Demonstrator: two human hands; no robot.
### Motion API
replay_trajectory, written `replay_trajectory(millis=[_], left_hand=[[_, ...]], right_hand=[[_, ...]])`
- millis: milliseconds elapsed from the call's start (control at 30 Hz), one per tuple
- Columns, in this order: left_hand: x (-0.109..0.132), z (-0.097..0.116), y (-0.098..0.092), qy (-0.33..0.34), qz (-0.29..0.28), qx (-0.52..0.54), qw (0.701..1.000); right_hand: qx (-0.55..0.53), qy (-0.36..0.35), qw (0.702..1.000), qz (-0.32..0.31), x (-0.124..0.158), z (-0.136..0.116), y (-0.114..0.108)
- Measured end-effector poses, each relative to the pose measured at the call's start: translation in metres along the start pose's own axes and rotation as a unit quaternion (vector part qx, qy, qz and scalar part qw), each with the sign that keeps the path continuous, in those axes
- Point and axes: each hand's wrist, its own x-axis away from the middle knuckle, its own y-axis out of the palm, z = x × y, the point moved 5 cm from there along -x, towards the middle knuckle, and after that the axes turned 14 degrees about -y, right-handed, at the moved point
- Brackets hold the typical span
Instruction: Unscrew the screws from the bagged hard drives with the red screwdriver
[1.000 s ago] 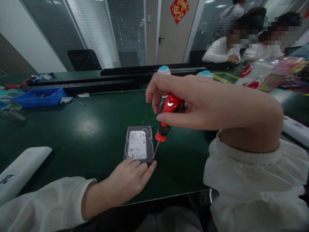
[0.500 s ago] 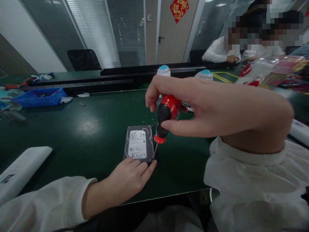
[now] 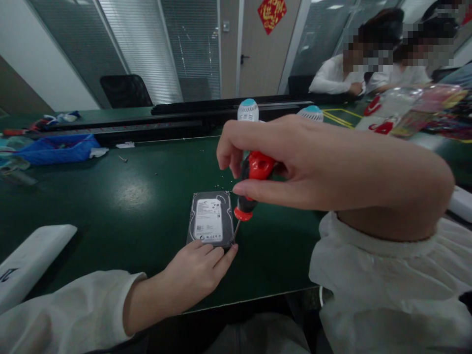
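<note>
green work table supports the hard drive, label up, near the front edge. right hand, partly closed, holds the screwdriver by its handle between thumb and curled fingers, slanted toward the drive's near right corner. left hand rests fingertips on the drive's near end; thumb hidden, clamping cannot be determined.

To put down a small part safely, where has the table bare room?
Bare: green tabletop between white casing and hard drive; also between left hand and right sleeve. Crowded: the drive's near-right corner, by the screwdriver; around the blue tray.
</note>
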Motion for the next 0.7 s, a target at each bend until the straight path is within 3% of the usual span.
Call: replay_trajectory(millis=[500,700], left_hand=[[0.0017,0.0005,0.0014,0.001,-0.004,-0.005,1.000],[0.0012,0.0009,0.0022,0.000,-0.007,-0.010,1.000]], right_hand=[[-0.003,-0.033,0.999,-0.007,0.0006,-0.0016,0.0003],[0.000,-0.010,1.000,-0.004,-0.0011,0.0026,0.0013]])
